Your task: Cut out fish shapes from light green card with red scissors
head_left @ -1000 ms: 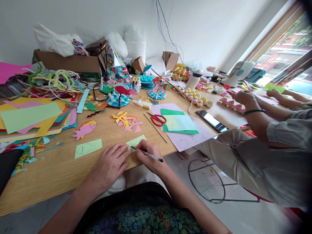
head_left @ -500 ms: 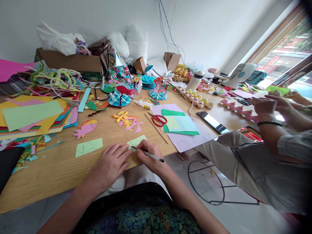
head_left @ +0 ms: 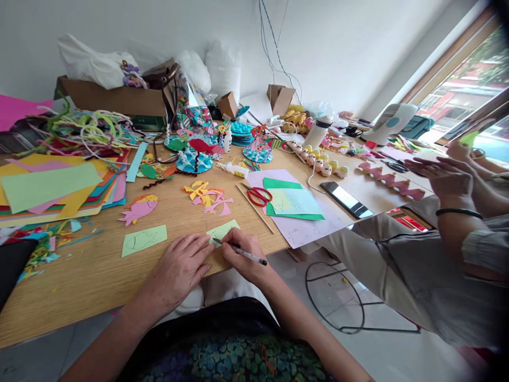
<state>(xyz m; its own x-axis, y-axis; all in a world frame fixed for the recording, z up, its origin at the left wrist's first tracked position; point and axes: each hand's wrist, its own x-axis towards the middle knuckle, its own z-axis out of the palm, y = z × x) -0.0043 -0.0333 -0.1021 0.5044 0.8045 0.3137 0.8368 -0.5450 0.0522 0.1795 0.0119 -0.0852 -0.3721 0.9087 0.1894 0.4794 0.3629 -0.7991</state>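
Pale-green paper slip [head_left: 227,228], lying near the front edge of the wooden table [head_left: 95,286]. Left hand [head_left: 181,264]: resting flat, gripping nothing, fingertips meeting the slip's left end. Right hand [head_left: 244,252]: pinching a pen [head_left: 247,255], its tip touching the slip. Second green slip [head_left: 143,241], fish-outlined: lying leftward, below a pink-and-yellow paper fish [head_left: 139,210].

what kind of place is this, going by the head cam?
Probably a craft room or small handicraft workshop. On the light-brown wooden table are a spread stack of multicoloured paper sheets, a tangled heap of fuzzy coloured craft stems and a flat pink-and-orange paper fish.
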